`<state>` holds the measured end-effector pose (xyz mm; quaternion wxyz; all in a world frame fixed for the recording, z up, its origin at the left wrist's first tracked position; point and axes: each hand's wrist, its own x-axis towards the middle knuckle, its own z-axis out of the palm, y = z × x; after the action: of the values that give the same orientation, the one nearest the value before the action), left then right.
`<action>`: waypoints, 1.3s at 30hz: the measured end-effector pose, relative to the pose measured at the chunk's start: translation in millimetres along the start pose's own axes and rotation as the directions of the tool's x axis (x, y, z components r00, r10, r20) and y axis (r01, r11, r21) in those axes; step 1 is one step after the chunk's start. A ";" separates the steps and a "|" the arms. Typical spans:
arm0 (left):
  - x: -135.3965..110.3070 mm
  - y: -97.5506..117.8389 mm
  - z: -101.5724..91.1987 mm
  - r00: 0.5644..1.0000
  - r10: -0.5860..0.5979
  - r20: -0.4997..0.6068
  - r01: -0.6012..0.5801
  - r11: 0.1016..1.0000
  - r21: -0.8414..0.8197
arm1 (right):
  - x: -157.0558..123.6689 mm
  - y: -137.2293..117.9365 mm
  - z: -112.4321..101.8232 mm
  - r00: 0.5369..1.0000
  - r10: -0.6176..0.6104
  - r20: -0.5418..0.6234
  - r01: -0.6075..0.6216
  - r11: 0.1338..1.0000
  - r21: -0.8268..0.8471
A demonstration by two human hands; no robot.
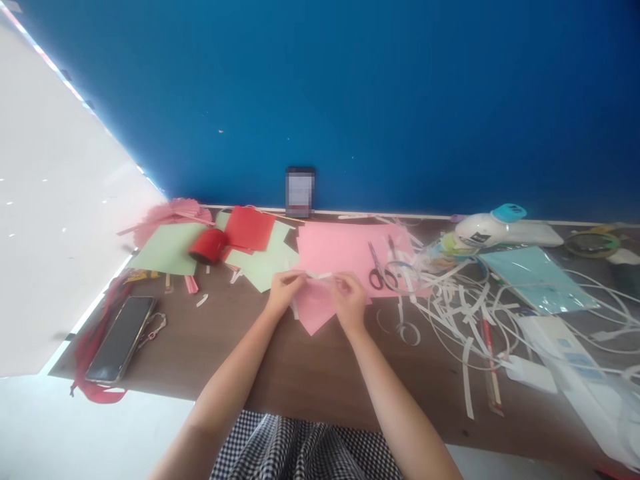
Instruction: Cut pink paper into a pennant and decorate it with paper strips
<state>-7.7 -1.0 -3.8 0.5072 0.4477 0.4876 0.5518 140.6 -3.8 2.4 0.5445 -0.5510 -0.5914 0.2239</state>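
My left hand and my right hand are close together over the middle of the table, fingers pinched. A thin white strip stretches between their fingertips, one end in each hand. Whether it is tape or paper I cannot make out. Just below it lies a pink sheet of paper, one corner pointing towards me. Larger pink sheets lie behind the hands, with dark-handled scissors on them, right of my right hand. Pale green paper lies beyond my left hand.
Left are a red roll, a red sheet, a pink pleated paper piece and a phone. Tangled white strips and cables, a white bottle, a blue packet and a power strip crowd the right.
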 end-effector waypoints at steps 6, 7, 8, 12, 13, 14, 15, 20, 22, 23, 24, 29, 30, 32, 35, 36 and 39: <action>10.6 2.4 -8.1 0.978 -0.166 -0.129 0.109 0.925 -0.364 | 17.7 13.1 -22.6 0.979 0.010 -0.202 -0.039 0.989 -0.140; 12.1 3.3 -9.9 0.973 -0.181 -0.143 0.108 0.906 -0.409 | 22.0 17.7 -29.4 0.968 -0.017 -0.249 -0.033 0.981 -0.193; 13.4 4.3 -11.9 0.967 -0.197 -0.159 0.108 0.888 -0.447 | 26.6 22.9 -37.0 0.955 -0.033 -0.293 -0.040 0.970 -0.242; 16.3 7.8 -18.3 0.945 -0.256 -0.204 0.107 0.830 -0.547 | 43.0 46.7 -73.5 0.862 -0.074 -0.502 -0.172 0.889 -0.425; 16.5 8.8 -19.1 0.942 -0.262 -0.209 0.104 0.821 -0.561 | 45.9 52.4 -82.5 0.841 -0.071 -0.537 -0.200 0.881 -0.429; 16.5 9.8 -19.4 0.940 -0.267 -0.213 0.102 0.815 -0.571 | 48.0 57.5 -90.7 0.830 -0.066 -0.554 -0.218 0.876 -0.431; 16.4 11.0 -19.3 0.938 -0.271 -0.217 0.100 0.810 -0.578 | 49.4 61.8 -97.7 0.826 -0.058 -0.561 -0.235 0.870 -0.434; 13.9 15.3 -14.3 0.951 -0.255 -0.176 0.119 0.825 -0.552 | 46.3 61.6 -100.8 0.872 -0.081 -0.483 -0.221 0.815 -0.535; 11.6 14.5 -10.6 0.964 -0.236 -0.120 0.142 0.843 -0.519 | 40.6 49.8 -84.5 0.904 -0.153 -0.400 -0.106 0.824 -0.556; 10.2 13.3 -8.5 0.971 -0.225 -0.086 0.153 0.852 -0.500 | 36.7 42.3 -73.6 0.911 -0.223 -0.348 -0.009 0.831 -0.556; 8.6 11.6 -6.3 0.976 -0.212 -0.049 0.164 0.862 -0.479 | 32.2 34.3 -61.7 0.917 -0.287 -0.277 0.098 0.836 -0.540; -0.2 1.8 3.0 0.982 -0.141 0.129 0.172 0.946 -0.273 | 7.3 1.8 -12.1 0.821 -0.536 0.197 0.569 0.742 -0.355; -1.6 0.6 4.0 0.981 -0.125 0.150 0.158 0.961 -0.228 | 3.8 -1.4 -7.1 0.812 -0.544 0.212 0.584 0.746 -0.321; -3.6 -0.7 5.0 0.980 -0.091 0.178 0.120 0.980 -0.160 | -0.3 -4.1 -1.8 0.801 -0.561 0.209 0.599 0.753 -0.273; -5.0 0.0 4.9 0.975 -0.029 0.220 0.055 0.992 -0.113 | -2.0 -1.4 -0.6 0.810 -0.568 0.146 0.587 0.779 -0.223; -5.2 0.5 4.5 0.970 -0.013 0.241 0.038 0.994 -0.101 | -2.2 0.2 -0.8 0.818 -0.562 0.123 0.575 0.792 -0.205; -4.9 1.9 2.0 0.959 0.014 0.284 -0.001 0.999 -0.047 | -2.2 3.9 -2.5 0.853 -0.519 0.044 0.520 0.841 -0.153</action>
<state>-5.4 -5.7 -1.7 0.5801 0.5121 0.3952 0.4949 143.9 -5.5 -1.1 0.5386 -0.4118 -0.7348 0.0204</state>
